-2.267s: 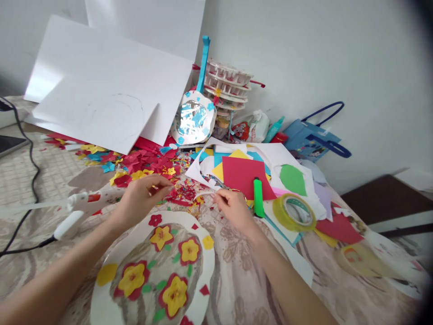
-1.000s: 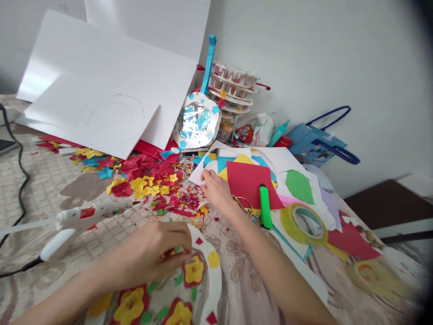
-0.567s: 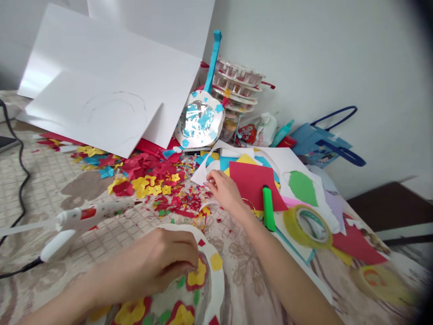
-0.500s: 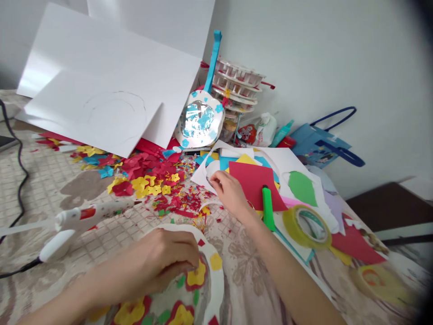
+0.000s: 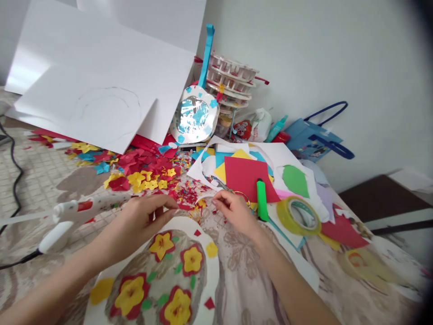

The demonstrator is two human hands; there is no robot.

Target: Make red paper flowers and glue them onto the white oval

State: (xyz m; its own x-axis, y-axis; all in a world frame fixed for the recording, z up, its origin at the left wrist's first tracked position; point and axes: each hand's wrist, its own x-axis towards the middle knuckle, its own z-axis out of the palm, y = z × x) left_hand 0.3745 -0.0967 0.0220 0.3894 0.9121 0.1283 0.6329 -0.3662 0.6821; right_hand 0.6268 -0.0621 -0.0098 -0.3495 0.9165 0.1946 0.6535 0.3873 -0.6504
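Observation:
My left hand (image 5: 149, 216) hovers over the upper left rim of a white ring-shaped paper piece (image 5: 212, 271), its fingers curled and pressed together; what they hold, if anything, is too small to tell. Inside the ring, yellow flowers (image 5: 192, 260) with red borders and green leaves lie on a clear sheet. My right hand (image 5: 233, 208) is beyond the ring, thumb and finger pinched beside a thin white curved strip (image 5: 204, 197); any small item between them cannot be made out. Small red and yellow scraps (image 5: 186, 192) lie between the hands.
A white glue gun (image 5: 67, 216) rests at left, near piled paper flowers (image 5: 135, 164). Right of my right hand are a green cutter (image 5: 261, 201), red paper (image 5: 248, 176) and a yellow tape roll (image 5: 298, 215). A decorated round fan (image 5: 195, 115) and white boards (image 5: 101, 67) stand behind.
My left hand has moved up and away from the flowers, uncovering more of them. My right hand has come back from the white paper toward the scraps. The view has shifted slightly.

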